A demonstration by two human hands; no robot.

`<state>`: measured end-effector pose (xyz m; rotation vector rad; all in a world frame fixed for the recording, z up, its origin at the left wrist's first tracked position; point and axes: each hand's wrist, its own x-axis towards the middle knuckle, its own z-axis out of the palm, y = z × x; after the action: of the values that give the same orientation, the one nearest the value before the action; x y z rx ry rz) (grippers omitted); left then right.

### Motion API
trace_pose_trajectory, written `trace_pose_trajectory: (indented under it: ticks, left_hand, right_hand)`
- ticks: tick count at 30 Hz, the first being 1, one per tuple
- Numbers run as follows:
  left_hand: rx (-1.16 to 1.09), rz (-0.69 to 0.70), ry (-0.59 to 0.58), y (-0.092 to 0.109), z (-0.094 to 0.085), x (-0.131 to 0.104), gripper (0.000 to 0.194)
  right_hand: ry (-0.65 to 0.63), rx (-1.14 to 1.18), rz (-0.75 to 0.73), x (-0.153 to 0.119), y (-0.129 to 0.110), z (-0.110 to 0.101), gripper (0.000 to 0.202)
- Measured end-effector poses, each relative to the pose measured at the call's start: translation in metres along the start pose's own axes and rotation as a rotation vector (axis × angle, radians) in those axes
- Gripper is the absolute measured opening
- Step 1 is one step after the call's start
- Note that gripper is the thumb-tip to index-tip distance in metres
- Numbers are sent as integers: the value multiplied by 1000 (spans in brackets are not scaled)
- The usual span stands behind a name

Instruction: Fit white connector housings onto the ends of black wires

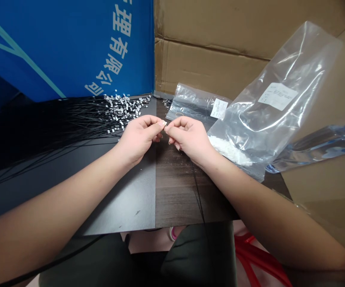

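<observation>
My left hand pinches a small white connector between thumb and forefinger. Right beside it, the fingertips of my right hand are pressed together; what they grip is too small to make out. A thin black cable hangs below my right hand and passes over the table's front edge. To the left lies a large bundle of black cables with white ends. On the right, a clear plastic bag holds many small white pieces.
A smaller labelled bag with dark cables lies behind my hands. A plastic bottle rests at the right. Behind the dark table stand a blue panel and cardboard. Something red shows below the table.
</observation>
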<state>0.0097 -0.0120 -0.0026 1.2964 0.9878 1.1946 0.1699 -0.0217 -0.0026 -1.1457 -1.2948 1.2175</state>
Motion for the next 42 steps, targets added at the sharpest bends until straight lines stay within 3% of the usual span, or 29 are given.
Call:
trace_pose_trajectory:
  ticks: [10, 32, 42]
  left_hand:
    - [78, 90, 0, -3, -3, 2, 14]
    - [288, 116, 10, -3, -7, 4, 21]
    - [213, 59, -31, 1, -13, 7, 22]
  right_hand:
    - [-6, -12, 3, -1, -2, -1, 15]
    - [-18, -55, 3, 0, 2, -1, 12]
    - [-91, -56, 35, 3, 6, -4, 17]
